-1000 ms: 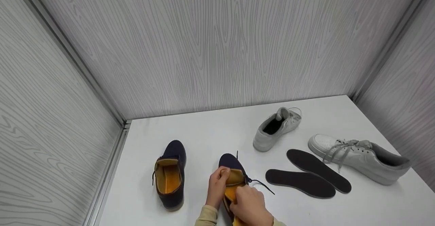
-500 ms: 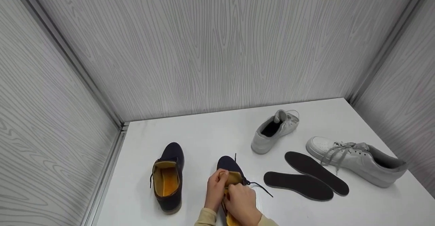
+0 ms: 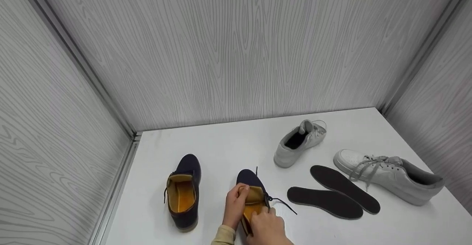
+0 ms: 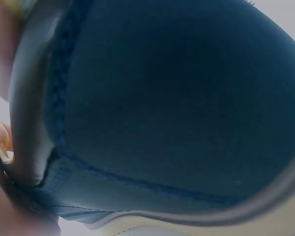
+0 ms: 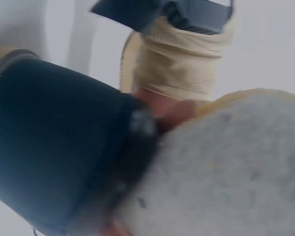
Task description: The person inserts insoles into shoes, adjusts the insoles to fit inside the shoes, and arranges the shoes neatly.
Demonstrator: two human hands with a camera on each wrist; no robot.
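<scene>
The left hand [image 3: 234,206] pinches the tongue [image 3: 255,194] of a navy lace-up shoe [image 3: 248,178], probably to hold it wide; the right hand [image 3: 268,226] grasps a grey-backed insole [image 5: 236,162], seemingly to guide it there. This shoe is between its mate [image 3: 188,164] and the black insoles [image 3: 324,199].

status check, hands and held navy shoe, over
Left hand holds navy shoe by its tongue. Right hand on insole, insole partly inside. No obstruction visible.

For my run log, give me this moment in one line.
left grip: holds navy lace-up shoe | right grip: holds grey-backed insole at opening | black insoles: beside white sneakers
</scene>
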